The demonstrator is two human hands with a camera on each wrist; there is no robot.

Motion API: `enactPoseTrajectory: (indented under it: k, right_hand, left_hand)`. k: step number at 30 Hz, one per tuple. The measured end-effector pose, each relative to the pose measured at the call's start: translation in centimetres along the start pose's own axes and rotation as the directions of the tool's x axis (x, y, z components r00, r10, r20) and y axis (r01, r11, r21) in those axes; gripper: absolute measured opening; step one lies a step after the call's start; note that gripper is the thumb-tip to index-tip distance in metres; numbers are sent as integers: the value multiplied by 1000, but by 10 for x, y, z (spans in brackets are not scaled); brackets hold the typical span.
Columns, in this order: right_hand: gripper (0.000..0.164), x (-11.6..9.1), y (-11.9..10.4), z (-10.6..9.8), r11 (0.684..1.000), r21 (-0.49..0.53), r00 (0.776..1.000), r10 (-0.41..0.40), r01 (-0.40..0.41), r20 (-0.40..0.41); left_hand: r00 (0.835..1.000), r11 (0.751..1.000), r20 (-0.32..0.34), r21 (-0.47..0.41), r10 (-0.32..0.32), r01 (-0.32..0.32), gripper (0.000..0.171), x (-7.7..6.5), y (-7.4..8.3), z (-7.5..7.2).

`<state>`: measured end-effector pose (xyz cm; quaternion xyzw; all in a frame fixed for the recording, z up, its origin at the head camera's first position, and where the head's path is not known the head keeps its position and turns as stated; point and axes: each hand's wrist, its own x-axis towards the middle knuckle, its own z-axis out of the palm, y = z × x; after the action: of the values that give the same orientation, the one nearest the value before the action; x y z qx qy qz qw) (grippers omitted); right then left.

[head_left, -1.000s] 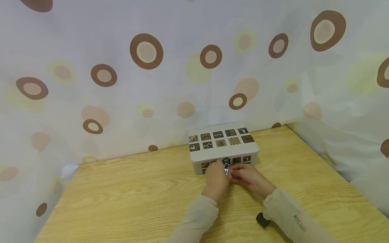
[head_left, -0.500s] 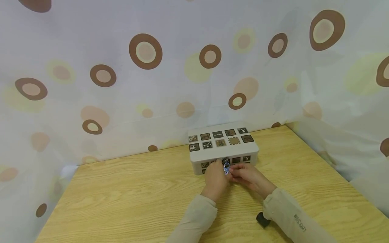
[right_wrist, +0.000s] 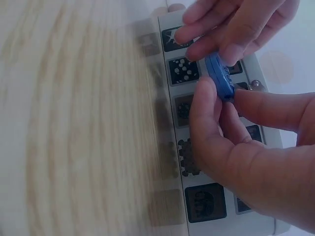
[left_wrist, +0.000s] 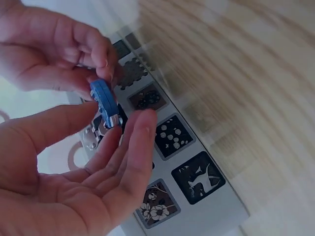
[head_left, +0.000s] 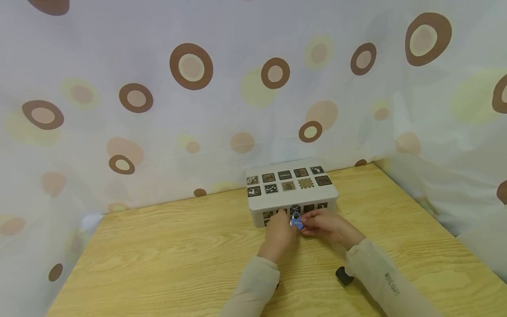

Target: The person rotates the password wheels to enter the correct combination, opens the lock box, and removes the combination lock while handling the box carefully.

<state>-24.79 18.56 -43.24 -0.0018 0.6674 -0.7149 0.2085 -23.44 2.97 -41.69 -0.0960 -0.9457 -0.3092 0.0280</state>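
A small blue combination padlock (head_left: 296, 223) is at the front of a white tin box (head_left: 293, 200), just below its metal clasp (head_left: 295, 208). Whether the shackle passes through the clasp is too small to tell. My right hand (head_left: 328, 225) pinches the padlock from the right; the right wrist view shows thumb and fingers on either side of its blue body (right_wrist: 219, 77). On the left, my left hand (head_left: 278, 235) has its fingers loosely extended. Its thumb tip (left_wrist: 88, 110) is close to or touching the padlock, while its forefinger stands apart in the left wrist view.
The box has square printed pictures on its lid and front. It stands on a wood-grain table (head_left: 166, 251) near a hanging cloth (head_left: 222, 110) with brown circles. A small black cylindrical object (head_left: 343, 276) is by the right sleeve's cuff.
My left hand has drawn slightly left and down from the padlock. The padlock's blue face now shows more plainly. The right hand has shifted a little to the right, still pinching it.
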Motion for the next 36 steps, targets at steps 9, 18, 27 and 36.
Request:
enactPoseTrajectory:
  k: [9,18,27,36]
  right_hand:
    - [33,5,2,-3,998,-66,1000,18,-17,13]
    - [26,9,4,7,1000,-11,999,-17,17,36]
    - [20,6,4,11,999,4,999,-32,32,24]
    - [29,6,4,12,999,-20,999,-37,38,31]
  left_hand:
    - [998,991,54,-129,-10,17,8,2,-3,-9]
    - [997,987,74,-158,-13,24,7,5,-6,-10]
    - [995,986,91,-158,-29,43,7,5,-6,-11]
    - [994,986,100,-161,-39,55,7,6,-6,-11]
